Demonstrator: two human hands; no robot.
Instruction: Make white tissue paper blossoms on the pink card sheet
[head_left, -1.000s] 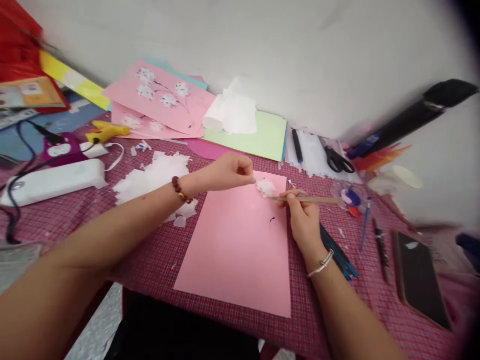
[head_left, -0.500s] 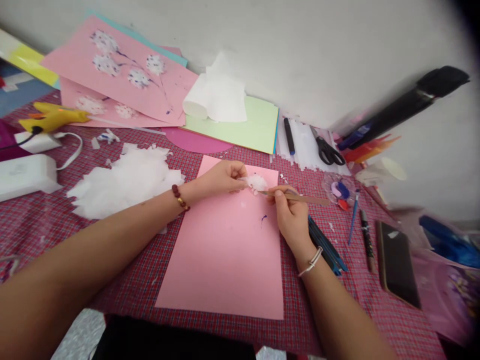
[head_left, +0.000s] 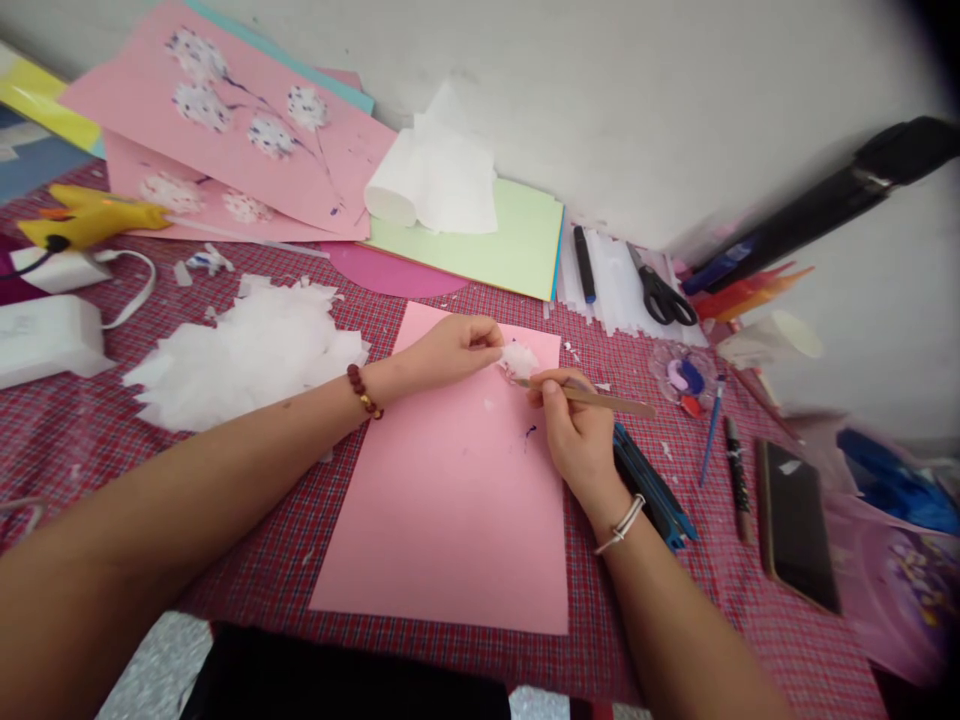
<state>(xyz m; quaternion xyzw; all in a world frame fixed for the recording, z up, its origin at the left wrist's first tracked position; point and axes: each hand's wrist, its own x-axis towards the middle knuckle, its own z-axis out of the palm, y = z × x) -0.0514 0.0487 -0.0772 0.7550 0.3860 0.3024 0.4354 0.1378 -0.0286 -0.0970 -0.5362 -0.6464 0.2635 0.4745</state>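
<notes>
Right hand [head_left: 579, 430] has shifted farther over the pink sheet [head_left: 450, 520] since a second ago, fingers clamped on a flat stick [head_left: 611, 402]; left hand [head_left: 454, 352], fingers pinched together, sits at the white tuft [head_left: 520, 357] near the sheet's far edge.

on the surface [head_left: 270, 570] lies the sheet [head_left: 442, 500]; left of it, the scraps [head_left: 240, 340]; behind it, the roll [head_left: 391, 197]; right of it, in order outward, the brush [head_left: 711, 435], pen [head_left: 738, 480] and phone [head_left: 799, 525].
</notes>
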